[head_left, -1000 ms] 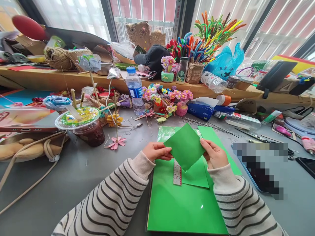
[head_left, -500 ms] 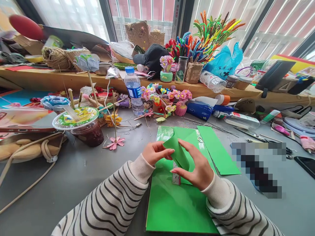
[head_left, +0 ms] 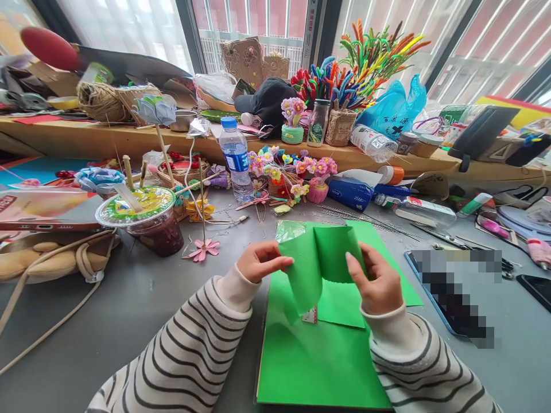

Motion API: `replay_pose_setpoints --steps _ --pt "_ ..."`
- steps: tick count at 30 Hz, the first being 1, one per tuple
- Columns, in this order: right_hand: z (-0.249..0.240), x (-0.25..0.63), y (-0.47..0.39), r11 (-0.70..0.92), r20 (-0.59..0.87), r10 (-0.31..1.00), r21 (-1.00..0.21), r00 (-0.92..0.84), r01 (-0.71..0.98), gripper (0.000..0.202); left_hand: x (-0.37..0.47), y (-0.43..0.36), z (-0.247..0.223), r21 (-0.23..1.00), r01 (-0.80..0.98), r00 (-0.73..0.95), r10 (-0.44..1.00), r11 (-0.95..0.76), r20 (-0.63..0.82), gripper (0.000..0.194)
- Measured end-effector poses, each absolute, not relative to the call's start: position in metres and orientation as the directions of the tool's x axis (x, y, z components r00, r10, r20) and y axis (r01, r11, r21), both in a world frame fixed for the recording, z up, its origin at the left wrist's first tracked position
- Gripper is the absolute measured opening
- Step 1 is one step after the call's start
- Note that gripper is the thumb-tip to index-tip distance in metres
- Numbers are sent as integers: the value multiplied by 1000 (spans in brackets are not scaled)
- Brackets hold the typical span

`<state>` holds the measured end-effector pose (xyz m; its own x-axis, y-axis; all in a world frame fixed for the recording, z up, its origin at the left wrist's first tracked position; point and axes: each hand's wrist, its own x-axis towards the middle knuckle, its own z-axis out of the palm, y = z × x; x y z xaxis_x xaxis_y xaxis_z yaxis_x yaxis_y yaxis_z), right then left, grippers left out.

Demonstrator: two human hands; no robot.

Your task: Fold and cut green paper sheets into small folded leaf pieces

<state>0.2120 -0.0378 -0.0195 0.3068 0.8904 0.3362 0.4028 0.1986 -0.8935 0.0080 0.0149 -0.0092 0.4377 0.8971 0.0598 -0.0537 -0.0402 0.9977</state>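
Between my two hands hangs a creased sheet of green paper [head_left: 301,267], partly unfolded, with a fold line down its middle. My left hand [head_left: 263,261] pinches its left edge between thumb and fingers. At the right edge, my right hand [head_left: 379,278] grips the other half, thumb in front. Underneath lies a stack of larger green paper [head_left: 318,367] in a clear sleeve. A smaller green piece [head_left: 342,304] rests on the stack, and a bit of a printed ruler-like strip [head_left: 310,315] peeks out beside it; the rest is covered.
A lidded drink cup [head_left: 155,221] and a pink paper flower [head_left: 204,250] stand left. Behind are a water bottle [head_left: 236,163], crocheted flowers [head_left: 282,172] and a tissue pack [head_left: 350,192]. A phone [head_left: 447,298] lies right, near a pink glue gun [head_left: 538,251].
The green paper has opened out from a curled fold into two spread halves. My right hand has moved right, and my left hand slightly left.
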Motion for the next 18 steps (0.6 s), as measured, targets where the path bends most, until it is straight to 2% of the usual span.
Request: replay_pose_setpoints --steps 3,6,15,18 --pt "-21 228 -30 163 269 849 -952 455 258 31 -9 26 -6 991 -10 336 933 -132 128 25" --pt "-18 238 -27 132 176 866 -983 467 126 29 -19 33 -5 989 57 330 938 -134 109 23" --pt "-15 247 -25 -36 -29 968 -999 248 25 37 -26 39 -3 988 152 332 942 5 -56 28" --pt "-24 245 -22 -61 -46 982 -995 185 75 38 -31 40 -5 953 303 305 945 25 -121 28"
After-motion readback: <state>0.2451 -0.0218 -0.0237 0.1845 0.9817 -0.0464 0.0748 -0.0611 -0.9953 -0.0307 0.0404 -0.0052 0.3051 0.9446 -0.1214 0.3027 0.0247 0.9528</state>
